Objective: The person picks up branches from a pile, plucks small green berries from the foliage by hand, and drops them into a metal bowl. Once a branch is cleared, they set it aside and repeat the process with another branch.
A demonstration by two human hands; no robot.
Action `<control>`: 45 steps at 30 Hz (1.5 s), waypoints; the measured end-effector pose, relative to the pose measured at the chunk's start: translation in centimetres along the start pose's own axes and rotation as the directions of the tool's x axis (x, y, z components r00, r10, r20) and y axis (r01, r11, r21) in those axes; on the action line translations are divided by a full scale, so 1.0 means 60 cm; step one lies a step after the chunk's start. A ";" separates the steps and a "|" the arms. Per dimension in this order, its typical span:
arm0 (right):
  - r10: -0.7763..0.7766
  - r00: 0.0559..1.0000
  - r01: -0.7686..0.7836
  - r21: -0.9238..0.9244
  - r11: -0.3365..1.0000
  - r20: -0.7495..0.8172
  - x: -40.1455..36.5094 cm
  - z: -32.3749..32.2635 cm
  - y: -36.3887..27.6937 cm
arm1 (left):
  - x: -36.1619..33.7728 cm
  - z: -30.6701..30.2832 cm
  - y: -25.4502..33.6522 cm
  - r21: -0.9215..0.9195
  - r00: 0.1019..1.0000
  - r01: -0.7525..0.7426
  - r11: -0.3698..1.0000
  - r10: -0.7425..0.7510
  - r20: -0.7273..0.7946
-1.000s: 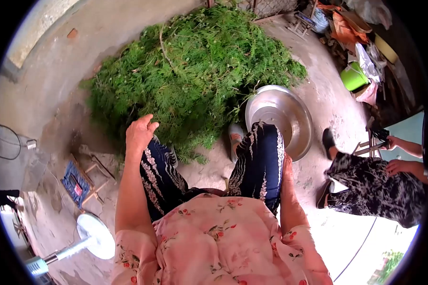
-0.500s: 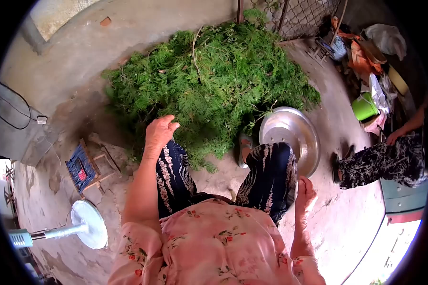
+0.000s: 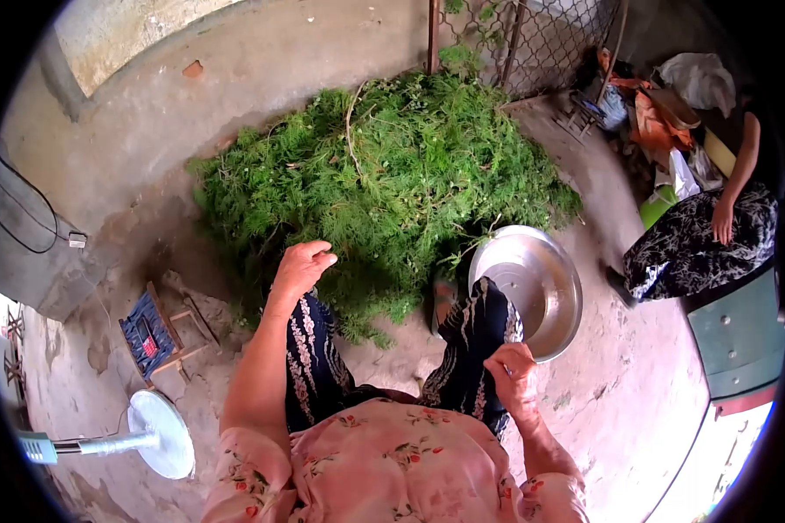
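My left hand (image 3: 303, 266) is above my left knee, in front of a big heap of feathery green cut branches (image 3: 401, 166). Its fingers are curled in with the thumb pointing right; what they hold, if anything, is hidden. At my right knee, my right hand (image 3: 513, 370) is closed, fingers bent together against the dark patterned trousers (image 3: 471, 349). I cannot make out anything in it. Just beyond that hand a wide, shiny metal basin (image 3: 563, 309) stands on the floor, beside the heap. A little water or shine shows at its bottom.
A small wooden folding stool (image 3: 161, 336) and a standing fan (image 3: 161, 436) are to the left. On the right another person sits, a hand (image 3: 722, 222) on the patterned lap, near a green chest (image 3: 737, 336). Bags and an orange cloth (image 3: 658, 126) pile up behind.
My right hand has moved left and in to my right knee, which has also shifted left. My left hand is slightly lower in view. The other person's arm and legs have moved.
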State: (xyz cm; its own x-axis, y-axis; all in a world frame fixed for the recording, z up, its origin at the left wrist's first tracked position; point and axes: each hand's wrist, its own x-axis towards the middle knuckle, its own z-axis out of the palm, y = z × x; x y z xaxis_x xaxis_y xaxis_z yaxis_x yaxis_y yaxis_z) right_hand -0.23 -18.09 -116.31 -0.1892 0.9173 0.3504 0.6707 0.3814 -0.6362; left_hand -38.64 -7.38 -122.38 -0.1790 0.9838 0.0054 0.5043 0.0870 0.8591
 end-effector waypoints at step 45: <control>0.539 0.841 -0.410 0.698 0.587 0.041 0.484 0.307 0.033 | 0.212 0.090 0.049 -0.686 0.998 0.042 0.727 -0.058 0.000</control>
State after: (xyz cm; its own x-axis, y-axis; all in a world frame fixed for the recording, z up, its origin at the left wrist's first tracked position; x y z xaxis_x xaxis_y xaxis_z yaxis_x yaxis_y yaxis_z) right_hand -17.61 11.41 -120.08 0.1734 0.9819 -0.0764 -0.0297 -0.0723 -0.9969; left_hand -34.88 6.24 -122.53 -0.2081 0.9771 -0.0446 -0.2201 -0.0024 0.9755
